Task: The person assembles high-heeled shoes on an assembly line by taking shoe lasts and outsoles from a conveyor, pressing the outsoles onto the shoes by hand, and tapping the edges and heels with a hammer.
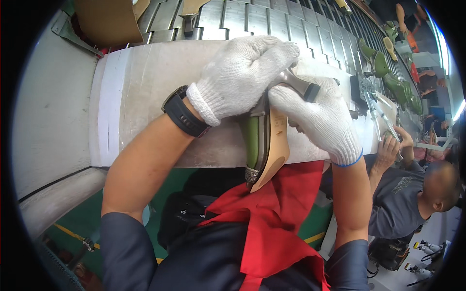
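Observation:
A green high-heeled shoe (251, 140) is held between my hands over the near edge of the pale work surface (150, 102), its toe pointing down toward me. Its tan sole (275, 150) faces to the right, and a grey heel (300, 84) sticks out between my gloved hands. My left hand (245, 72), in a white knit glove, is closed around the back of the shoe. Gripping the heel and sole edge from the right is my right hand (323, 116), also gloved. The fingers of both hands partly hide the back of the shoe.
Beyond the work surface runs a slatted metal conveyor (235, 19), with another tan-soled shoe (193, 9) on it. More green shoes (381, 63) stand farther right. A co-worker (403, 189) sits at right, hands near a metal fixture (381, 109). A brown board (109, 22) stands at far left.

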`<state>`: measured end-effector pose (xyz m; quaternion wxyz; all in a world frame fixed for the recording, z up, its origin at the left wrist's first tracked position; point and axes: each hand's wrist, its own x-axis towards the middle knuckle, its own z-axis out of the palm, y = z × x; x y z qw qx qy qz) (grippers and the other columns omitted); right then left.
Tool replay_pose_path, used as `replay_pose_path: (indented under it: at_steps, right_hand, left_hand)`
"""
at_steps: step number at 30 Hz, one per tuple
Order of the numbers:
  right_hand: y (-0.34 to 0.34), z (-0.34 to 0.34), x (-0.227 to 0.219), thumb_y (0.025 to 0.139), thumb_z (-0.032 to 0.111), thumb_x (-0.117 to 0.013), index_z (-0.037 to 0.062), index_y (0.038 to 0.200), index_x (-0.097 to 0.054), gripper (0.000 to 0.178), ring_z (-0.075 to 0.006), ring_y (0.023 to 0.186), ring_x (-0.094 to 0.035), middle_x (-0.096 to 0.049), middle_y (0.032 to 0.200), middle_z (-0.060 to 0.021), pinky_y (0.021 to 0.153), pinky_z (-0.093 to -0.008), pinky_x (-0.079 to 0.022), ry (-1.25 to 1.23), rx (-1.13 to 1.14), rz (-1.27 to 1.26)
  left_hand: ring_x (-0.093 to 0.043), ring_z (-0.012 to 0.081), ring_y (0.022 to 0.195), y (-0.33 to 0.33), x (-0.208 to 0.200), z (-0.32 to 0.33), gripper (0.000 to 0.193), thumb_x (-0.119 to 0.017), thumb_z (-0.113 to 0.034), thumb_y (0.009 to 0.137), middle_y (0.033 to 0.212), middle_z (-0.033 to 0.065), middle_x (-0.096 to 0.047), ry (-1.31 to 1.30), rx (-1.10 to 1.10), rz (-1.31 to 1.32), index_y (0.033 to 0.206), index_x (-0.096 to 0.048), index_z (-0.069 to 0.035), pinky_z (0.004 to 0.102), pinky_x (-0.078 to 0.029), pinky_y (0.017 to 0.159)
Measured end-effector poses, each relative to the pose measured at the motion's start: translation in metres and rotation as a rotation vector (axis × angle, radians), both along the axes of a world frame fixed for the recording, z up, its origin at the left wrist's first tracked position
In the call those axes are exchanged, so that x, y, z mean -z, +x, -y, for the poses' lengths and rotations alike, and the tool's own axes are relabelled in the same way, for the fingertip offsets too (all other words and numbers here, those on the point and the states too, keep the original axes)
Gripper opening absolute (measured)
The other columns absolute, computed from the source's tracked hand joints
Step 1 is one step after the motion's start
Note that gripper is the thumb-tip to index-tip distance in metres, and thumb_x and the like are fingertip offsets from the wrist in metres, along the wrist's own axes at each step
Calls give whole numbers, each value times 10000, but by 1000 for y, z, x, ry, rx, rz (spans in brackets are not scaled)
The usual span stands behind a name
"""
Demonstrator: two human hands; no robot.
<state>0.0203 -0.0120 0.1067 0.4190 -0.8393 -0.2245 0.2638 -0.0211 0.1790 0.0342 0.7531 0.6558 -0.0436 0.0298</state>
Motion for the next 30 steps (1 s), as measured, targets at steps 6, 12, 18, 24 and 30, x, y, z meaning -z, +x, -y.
replay_pose_path:
  at_steps: [6,12,18,24,30]
  right_hand:
    - [2,0,15,916,320,-894,-23,1107,-789,407,-223,943,-738,-782,1038,-135,895,-388,-589,-10,-81,280]
    - [-13,-3,24,888,331,-917,-10,1044,-793,395,-170,708,-680,-731,804,-82,670,-362,-558,-13,26,255]
    - [-23,-3,23,859,340,-936,-16,1104,-784,458,-141,663,-632,-710,766,-67,622,-351,-533,13,31,314]
    - [-6,-12,17,849,350,-941,10,1215,-785,523,-187,824,-746,-785,934,-108,761,-367,-606,129,41,222]
    - [-23,16,10,903,276,-873,-20,1282,-747,497,-256,1001,-787,-808,1058,-178,921,-376,-607,46,-202,255]
  left_hand:
    - [-687,95,1014,0,-4,1,357,-597,-301,1175,1070,44,-771,107,-35,57,1164,-769,12,289,-577,911]
    - [-684,111,999,1,-1,5,358,-607,-304,1169,1062,49,-773,117,-109,118,1153,-771,14,305,-569,931]
    - [-684,118,1012,1,-2,-2,369,-626,-319,1157,1058,57,-781,150,-92,85,1175,-773,19,306,-566,938]
    - [-685,127,1059,-3,-14,-15,389,-674,-349,1126,1114,67,-767,369,-1,71,1203,-767,20,308,-554,968]
    - [-671,230,1079,-67,-8,-23,558,-783,-452,1040,1169,134,-690,480,-405,175,1317,-663,18,371,-541,998]
